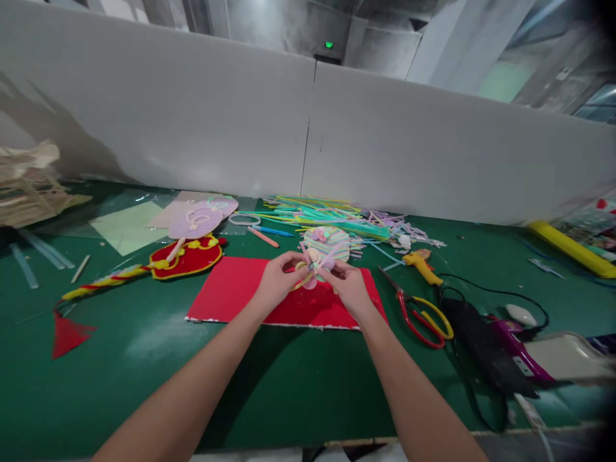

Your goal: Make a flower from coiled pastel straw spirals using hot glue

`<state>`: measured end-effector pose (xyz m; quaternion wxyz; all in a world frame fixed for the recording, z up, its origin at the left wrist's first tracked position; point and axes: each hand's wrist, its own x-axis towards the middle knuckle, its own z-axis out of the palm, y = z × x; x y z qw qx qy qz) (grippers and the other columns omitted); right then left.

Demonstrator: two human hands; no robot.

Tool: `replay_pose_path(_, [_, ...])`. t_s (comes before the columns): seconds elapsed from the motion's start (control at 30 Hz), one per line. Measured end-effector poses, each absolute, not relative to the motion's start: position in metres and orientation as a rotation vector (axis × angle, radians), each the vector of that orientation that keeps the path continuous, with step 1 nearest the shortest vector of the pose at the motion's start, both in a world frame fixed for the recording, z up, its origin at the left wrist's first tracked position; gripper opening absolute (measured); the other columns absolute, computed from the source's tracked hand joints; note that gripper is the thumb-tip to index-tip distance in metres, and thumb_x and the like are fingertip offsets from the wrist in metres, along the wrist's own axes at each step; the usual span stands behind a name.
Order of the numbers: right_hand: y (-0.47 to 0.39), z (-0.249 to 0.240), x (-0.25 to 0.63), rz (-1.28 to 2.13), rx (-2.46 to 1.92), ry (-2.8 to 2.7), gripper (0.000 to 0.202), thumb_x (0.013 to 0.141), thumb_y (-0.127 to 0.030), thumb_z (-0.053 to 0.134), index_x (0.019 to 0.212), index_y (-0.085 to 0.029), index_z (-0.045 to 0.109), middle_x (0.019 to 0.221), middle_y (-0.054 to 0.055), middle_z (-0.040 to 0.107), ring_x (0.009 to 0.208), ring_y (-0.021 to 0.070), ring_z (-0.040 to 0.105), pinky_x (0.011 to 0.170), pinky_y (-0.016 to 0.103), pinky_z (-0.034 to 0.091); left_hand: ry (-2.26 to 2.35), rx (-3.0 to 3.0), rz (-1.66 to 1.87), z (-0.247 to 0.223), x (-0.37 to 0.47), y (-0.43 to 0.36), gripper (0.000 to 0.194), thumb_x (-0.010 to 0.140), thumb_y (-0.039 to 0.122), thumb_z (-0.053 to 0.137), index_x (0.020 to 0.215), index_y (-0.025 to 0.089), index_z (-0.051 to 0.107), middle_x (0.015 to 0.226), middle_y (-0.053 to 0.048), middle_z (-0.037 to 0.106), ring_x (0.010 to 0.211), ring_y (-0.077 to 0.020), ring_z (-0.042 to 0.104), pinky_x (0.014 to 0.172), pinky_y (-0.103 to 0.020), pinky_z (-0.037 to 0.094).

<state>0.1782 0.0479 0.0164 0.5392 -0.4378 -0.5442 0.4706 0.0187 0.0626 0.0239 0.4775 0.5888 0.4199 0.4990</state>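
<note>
Above a red board (226, 292), both of my hands grip a small pastel pipe-cleaner flower (314, 260) with pink, lilac and yellowish petals. My left hand (282, 279) pinches its left side. On the right side, the fingers of my right hand (347, 285) close on it near the centre. Just behind the flower is a round striped pastel disc (327, 240) bearing small pink coils. The fingertips partly hide the flower's middle.
Pipe cleaners (327, 215) lie heaped at the back. Scissors (418, 314), a yellow glue gun (422, 264) and its cord sit to the right, with a purple power strip (522, 350). A red and yellow braided ornament (185, 256) with a tassel lies left. A white partition (192, 115) stands behind.
</note>
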Motion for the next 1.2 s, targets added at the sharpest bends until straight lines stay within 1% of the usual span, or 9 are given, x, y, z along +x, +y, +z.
replay_pose_path(0.17, [0.049, 0.010, 0.179, 1.128, -1.005, -1.311, 0.023, 0.064, -0.033, 0.069, 0.082, -0.018, 0.069, 0.082, 0.001, 0.069, 0.081, 0.0183, 0.060, 0.078, 0.031, 0.045, 1.008, 1.296, 1.201, 0.021, 0.019, 0.063, 0.022, 0.063, 0.031, 0.069, 0.078, 0.015, 0.065, 0.073, -0.001, 0.065, 0.073, -0.0152, 0.059, 0.073, -0.027, 0.045])
replay_pose_path(0.3, [0.048, 0.009, 0.179, 1.130, -0.989, -1.318, 0.027, 0.065, -0.035, 0.069, 0.085, -0.018, 0.069, 0.087, 0.002, 0.069, 0.085, 0.0191, 0.060, 0.081, 0.032, 0.045, 0.965, 1.153, 1.182, 0.018, 0.019, 0.062, 0.029, 0.062, 0.036, 0.070, 0.080, 0.015, 0.065, 0.074, -0.002, 0.065, 0.070, -0.0146, 0.059, 0.069, -0.027, 0.048])
replay_pose_path(0.43, [0.049, 0.007, 0.180, 1.113, -0.972, -1.321, 0.028, 0.065, -0.035, 0.069, 0.087, -0.018, 0.069, 0.089, 0.002, 0.069, 0.087, 0.0192, 0.060, 0.083, 0.033, 0.044, 0.939, 1.038, 1.180, 0.016, 0.020, 0.062, 0.029, 0.060, 0.035, 0.072, 0.079, 0.014, 0.065, 0.074, -0.002, 0.064, 0.066, -0.0122, 0.059, 0.063, -0.024, 0.047])
replay_pose_path(0.6, [0.051, 0.003, 0.180, 1.111, -0.950, -1.324, 0.029, 0.064, -0.036, 0.069, 0.088, -0.019, 0.069, 0.091, 0.002, 0.069, 0.089, 0.0203, 0.061, 0.085, 0.034, 0.044, 0.922, 0.941, 1.177, 0.014, 0.020, 0.064, 0.029, 0.056, 0.031, 0.075, 0.078, 0.016, 0.064, 0.080, -0.002, 0.064, 0.068, -0.0113, 0.060, 0.057, -0.021, 0.045])
replay_pose_path(0.8, [0.050, 0.003, 0.182, 1.133, -0.935, -1.341, 0.029, 0.064, -0.036, 0.070, 0.088, -0.020, 0.069, 0.090, 0.003, 0.070, 0.088, 0.0204, 0.061, 0.085, 0.036, 0.045, 0.920, 0.961, 1.113, 0.015, 0.017, 0.064, 0.030, 0.058, 0.031, 0.075, 0.082, 0.015, 0.065, 0.082, -0.003, 0.065, 0.070, -0.0120, 0.060, 0.061, -0.023, 0.045])
replay_pose_path(0.9, [0.050, 0.003, 0.185, 1.152, -0.920, -1.380, 0.026, 0.063, -0.037, 0.071, 0.082, -0.019, 0.069, 0.086, 0.003, 0.070, 0.083, 0.0198, 0.062, 0.084, 0.037, 0.045, 0.928, 1.037, 1.069, 0.019, 0.014, 0.063, 0.027, 0.058, 0.030, 0.074, 0.079, 0.013, 0.067, 0.077, -0.004, 0.066, 0.070, -0.0134, 0.059, 0.066, -0.026, 0.044])
replay_pose_path(1.0, [0.051, 0.002, 0.189, 1.148, -0.920, -1.411, 0.025, 0.063, -0.038, 0.071, 0.078, -0.019, 0.069, 0.083, 0.003, 0.069, 0.082, 0.0189, 0.062, 0.085, 0.036, 0.044, 0.932, 1.103, 1.056, 0.022, 0.013, 0.062, 0.022, 0.059, 0.027, 0.074, 0.075, 0.013, 0.068, 0.075, -0.002, 0.065, 0.071, -0.0126, 0.057, 0.070, -0.025, 0.043])
replay_pose_path(1.1, [0.051, 0.004, 0.194, 1.158, -0.920, -1.450, 0.027, 0.063, -0.039, 0.071, 0.079, -0.018, 0.069, 0.081, 0.003, 0.069, 0.081, 0.0190, 0.061, 0.084, 0.036, 0.044, 0.928, 1.119, 1.002, 0.026, 0.011, 0.061, 0.019, 0.061, 0.027, 0.072, 0.075, 0.015, 0.068, 0.074, -0.001, 0.064, 0.070, -0.0118, 0.057, 0.069, -0.024, 0.042])
replay_pose_path(1.2, [0.049, 0.008, 0.198, 1.199, -0.920, -1.503, 0.026, 0.062, -0.038, 0.072, 0.078, -0.017, 0.069, 0.080, 0.003, 0.068, 0.080, 0.0192, 0.061, 0.081, 0.036, 0.045, 0.918, 1.096, 0.891, 0.028, 0.006, 0.060, 0.020, 0.060, 0.027, 0.073, 0.075, 0.015, 0.068, 0.076, -0.003, 0.065, 0.071, -0.0131, 0.059, 0.067, -0.025, 0.045])
